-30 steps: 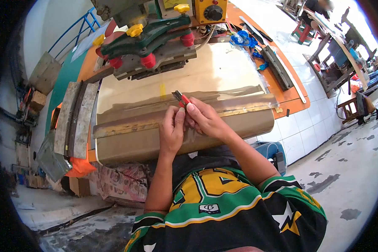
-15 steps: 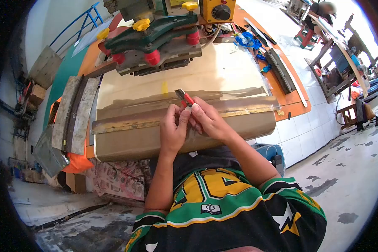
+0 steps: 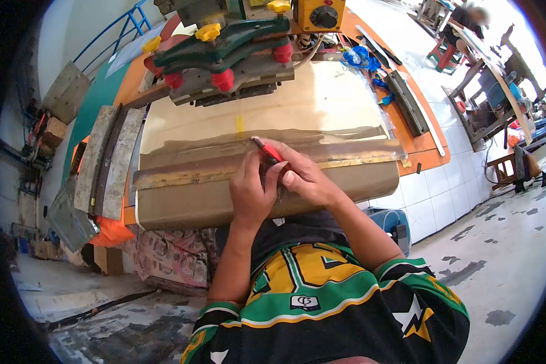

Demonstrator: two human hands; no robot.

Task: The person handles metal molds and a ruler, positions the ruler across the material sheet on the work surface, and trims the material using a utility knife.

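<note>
My right hand is closed around a small red tool with a dark, narrow tip, which looks like a utility knife. The tip points away from me, up and to the left. Close against it, my left hand has its fingers curled and its thumb pressed in. Whatever lies between the left fingers is mostly hidden. Both hands are over a brown sheet that drapes over the table's near edge, just in front of a long flat bar lying across it.
A press head with red and yellow knobs overhangs the back of the table. A control box is beside it. Metal bars lie at left, another dark bar at right. A person sits far off.
The red tool has turned in my hands, and less of its dark end shows. My right fingers now cover more of it. The left hand has shifted slightly.
</note>
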